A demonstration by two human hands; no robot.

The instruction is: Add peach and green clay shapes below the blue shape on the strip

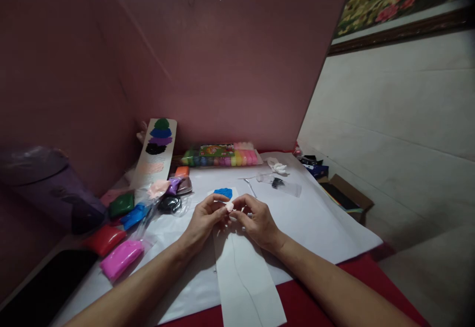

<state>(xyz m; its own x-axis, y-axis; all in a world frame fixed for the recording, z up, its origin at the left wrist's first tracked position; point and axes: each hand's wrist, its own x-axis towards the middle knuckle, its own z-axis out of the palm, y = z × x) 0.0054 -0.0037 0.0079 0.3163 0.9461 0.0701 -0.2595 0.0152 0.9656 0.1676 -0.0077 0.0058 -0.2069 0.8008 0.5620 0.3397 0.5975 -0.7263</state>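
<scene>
Between the fingertips of my left hand (208, 216) and my right hand (256, 220) is a small lump of pale pink clay (229, 207), pinched from both sides. Both hands hover above a long white card strip (241, 272) with a thin curved line drawn along it. Blue clay (223, 193) is spread on the far end of the strip, just beyond my fingers. A second card (143, 178) leans at the back left, bearing patches of green, blue, purple, black and pale pink clay.
Packets of coloured clay lie at the left, among them a pink one (122, 260) and a red one (105, 239). A long multicoloured clay pack (220, 156) rests by the pink wall. Farther right are a crumpled white piece (277, 165), a clear wrapper (291, 188) and a cardboard box (351, 191).
</scene>
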